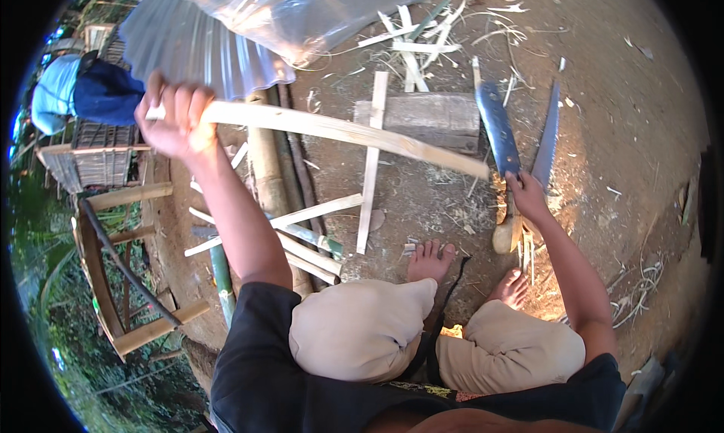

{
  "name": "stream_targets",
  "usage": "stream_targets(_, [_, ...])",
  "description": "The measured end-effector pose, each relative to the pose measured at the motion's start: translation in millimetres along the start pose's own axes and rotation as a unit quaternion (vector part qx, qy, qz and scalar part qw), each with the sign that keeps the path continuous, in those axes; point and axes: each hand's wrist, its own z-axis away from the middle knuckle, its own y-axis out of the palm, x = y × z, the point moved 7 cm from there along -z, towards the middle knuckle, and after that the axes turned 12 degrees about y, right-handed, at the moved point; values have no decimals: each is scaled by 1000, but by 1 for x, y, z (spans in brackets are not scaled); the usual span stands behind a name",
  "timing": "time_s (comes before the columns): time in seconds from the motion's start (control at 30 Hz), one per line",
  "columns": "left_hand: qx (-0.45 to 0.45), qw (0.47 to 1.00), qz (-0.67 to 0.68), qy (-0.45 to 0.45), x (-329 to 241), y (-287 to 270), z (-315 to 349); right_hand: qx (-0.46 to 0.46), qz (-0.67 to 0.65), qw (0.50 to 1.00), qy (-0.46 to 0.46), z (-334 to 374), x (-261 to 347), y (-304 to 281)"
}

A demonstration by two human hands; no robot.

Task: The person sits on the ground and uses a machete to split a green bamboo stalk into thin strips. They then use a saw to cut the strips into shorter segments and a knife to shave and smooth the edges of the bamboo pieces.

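My left hand (pixel 177 116), raised at the left, is wrapped round one end of a long pale split-bamboo slat (pixel 324 128). The slat slants across in front of me, its other end close by the machete blade. At the right, my right hand (pixel 528 195) is closed at the base of a machete (pixel 498 128) with a broad dark blade and a wooden handle. The blade points away from me, beside a wooden block (pixel 445 120). Across the block's left end lies a thinner pale strip (pixel 371 162).
A hand saw (pixel 548 131) lies right of the machete. Bamboo poles (pixel 268 169) and cut pieces (pixel 317 211) lie at left. Pale offcuts (pixel 426 45) and shavings litter the dirt. Clear plastic sheeting (pixel 302 18) is at the far side. Another person (pixel 105 90) is at far left.
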Motion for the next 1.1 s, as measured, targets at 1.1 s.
stream_targets(1.1, [139, 917, -361, 97, 184, 116, 108, 346, -459, 818, -16, 136, 239, -27])
